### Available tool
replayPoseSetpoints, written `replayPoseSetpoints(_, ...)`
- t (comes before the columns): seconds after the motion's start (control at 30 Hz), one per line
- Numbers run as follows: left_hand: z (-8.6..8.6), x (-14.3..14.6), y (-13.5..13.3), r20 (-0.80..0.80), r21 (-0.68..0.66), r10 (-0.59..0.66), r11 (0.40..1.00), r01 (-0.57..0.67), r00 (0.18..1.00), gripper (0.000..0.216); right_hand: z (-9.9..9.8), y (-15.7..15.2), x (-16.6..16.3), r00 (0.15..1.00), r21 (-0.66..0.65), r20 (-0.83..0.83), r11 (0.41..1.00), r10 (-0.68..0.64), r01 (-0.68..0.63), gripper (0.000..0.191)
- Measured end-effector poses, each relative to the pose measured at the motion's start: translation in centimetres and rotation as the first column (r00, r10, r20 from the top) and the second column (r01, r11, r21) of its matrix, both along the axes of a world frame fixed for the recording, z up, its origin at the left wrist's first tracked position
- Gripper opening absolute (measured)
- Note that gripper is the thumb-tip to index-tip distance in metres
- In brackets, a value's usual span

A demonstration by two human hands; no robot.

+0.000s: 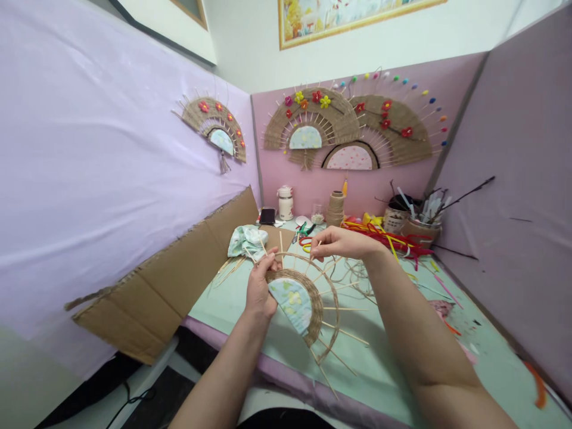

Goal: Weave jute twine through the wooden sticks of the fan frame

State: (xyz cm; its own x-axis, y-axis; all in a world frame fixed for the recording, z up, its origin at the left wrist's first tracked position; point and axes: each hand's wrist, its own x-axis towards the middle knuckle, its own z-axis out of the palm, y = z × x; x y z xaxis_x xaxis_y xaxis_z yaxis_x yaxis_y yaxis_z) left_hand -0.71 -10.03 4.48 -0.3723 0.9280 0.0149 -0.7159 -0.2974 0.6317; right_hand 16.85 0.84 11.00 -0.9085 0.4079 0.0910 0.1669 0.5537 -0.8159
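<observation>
**A:** What surrounds you?

**B:** Pink partition walls [513, 149] close in your desk [384, 369] on three sides. A cardboard sheet [179, 280] leans against the left one. Three finished fans [313, 125] hang on the walls, woven out to wide brown arcs and dressed with small flowers.

**A:** And the piece you're working on?

**B:** The half-made fan [308, 304] sits in the near middle, held just above the desk. Its printed paper centre [290, 301] has a tight woven band around it, and one thin ring runs further out across the spokes [344, 310].

**A:** How far along would you call it?

**B:** Early, I'd judge. Set against the wall pieces, most of the spoke length is bare, and there are no flowers on it.

**A:** Your hands?

**B:** Your left hand [260, 290] grips the fan's left edge, thumb pressed on the paper. Your right hand [342, 243] is pinched shut at the far rim, on what looks like the loose cord [353, 274] that trails off to the right.

**A:** Anything else close by?

**B:** Red and yellow pipe cleaners [393, 238] lie to the far right, and a spool of twine [336, 208] stands at the far wall.
</observation>
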Motion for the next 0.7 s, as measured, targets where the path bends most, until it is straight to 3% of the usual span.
replayPoseSetpoints(0.1,-0.3,0.0,-0.1,-0.02,0.024,-0.058,0.998,0.058,0.998,0.032,0.1,-0.2,0.2,0.999,-0.058,-0.031,0.998,-0.023,0.021,0.034)
replayPoseSetpoints(0.2,-0.7,0.2,-0.5,-0.001,0.034,-0.226,0.973,0.226,0.974,0.039,0.3,-0.3,0.3,0.997,-0.103,-0.064,0.994,-0.046,0.039,0.031)
replayPoseSetpoints(0.3,-1.2,0.6,-1.0,0.042,0.104,-0.464,0.883,0.458,0.885,0.045,0.5,-0.2,0.6,0.997,-0.097,-0.07,0.995,-0.045,0.038,0.03)
replayPoseSetpoints(0.37,-1.5,0.8,-1.2,0.021,0.168,-0.56,0.819,0.549,0.828,0.05,0.5,-0.2,0.8,0.997,-0.081,-0.068,0.996,-0.04,0.034,0.03)
replayPoseSetpoints(0.47,-1.9,0.9,-1.5,-0.028,0.223,-0.597,0.778,0.587,0.802,0.057,0.7,-0.3,0.9,0.996,-0.079,-0.082,0.996,-0.044,0.038,0.03)
replayPoseSetpoints(0.7,-2.4,1.2,-1.5,-0.067,0.163,-0.542,0.822,0.546,0.837,0.064,0.8,-0.6,0.5,0.979,-0.134,-0.148,0.984,-0.138,0.118,0.035)
